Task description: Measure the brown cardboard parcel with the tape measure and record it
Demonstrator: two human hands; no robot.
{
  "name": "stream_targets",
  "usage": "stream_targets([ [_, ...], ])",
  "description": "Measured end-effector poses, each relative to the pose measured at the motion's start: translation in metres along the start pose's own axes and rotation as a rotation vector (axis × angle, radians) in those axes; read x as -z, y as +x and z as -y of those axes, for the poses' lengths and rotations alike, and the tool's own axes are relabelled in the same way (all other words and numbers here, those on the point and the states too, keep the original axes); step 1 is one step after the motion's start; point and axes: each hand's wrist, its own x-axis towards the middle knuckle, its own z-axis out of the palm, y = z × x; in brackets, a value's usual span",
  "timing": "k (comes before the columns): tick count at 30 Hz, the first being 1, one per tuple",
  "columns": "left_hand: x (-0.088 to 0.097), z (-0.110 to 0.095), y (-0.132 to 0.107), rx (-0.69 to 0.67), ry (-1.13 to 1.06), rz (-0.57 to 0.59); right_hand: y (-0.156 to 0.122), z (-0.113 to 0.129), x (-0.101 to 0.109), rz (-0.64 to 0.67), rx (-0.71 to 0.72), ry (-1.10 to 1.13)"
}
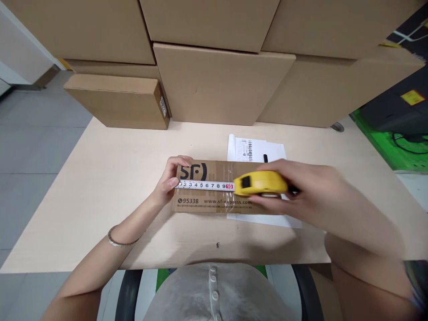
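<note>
A small brown cardboard box (214,206) with dark printing and clear tape lies in front of me. Across its top runs the white blade (203,186) of a yellow tape measure (267,182), drawn out to about the red 10 mark. My right hand (297,185) is wrapped round the tape measure's case, over the right part of the box. At the box's left end, my left hand (169,180) pinches the blade's end under the thumb, with its fingers at the box's far left corner.
Printed papers (254,149) lie partly under the box, with a small black object (265,158) on them. Large cardboard boxes (220,84) stand stacked along the table's far edge. A flatter box (117,100) stands at the far left. Chair armrests flank me.
</note>
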Motion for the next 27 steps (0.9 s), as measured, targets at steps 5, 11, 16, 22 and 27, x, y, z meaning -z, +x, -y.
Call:
stream_targets([
  [5,0.001,-0.003,-0.004,0.044,0.044,-0.039,0.048,0.044,-0.040,0.029,0.333,-0.207],
  [11,0.014,-0.013,-0.009,0.057,0.085,0.017,0.059,0.067,-0.050,0.071,0.418,-0.198],
  [16,0.026,-0.011,-0.012,0.210,-0.053,0.084,0.025,0.021,-0.021,-0.191,-0.115,0.243],
  [22,0.047,-0.006,-0.016,0.350,-0.005,0.221,-0.048,-0.045,-0.021,-0.462,-0.755,0.755],
  [27,0.037,-0.019,-0.022,0.338,0.157,0.317,-0.073,-0.037,-0.030,-0.286,-0.760,0.964],
])
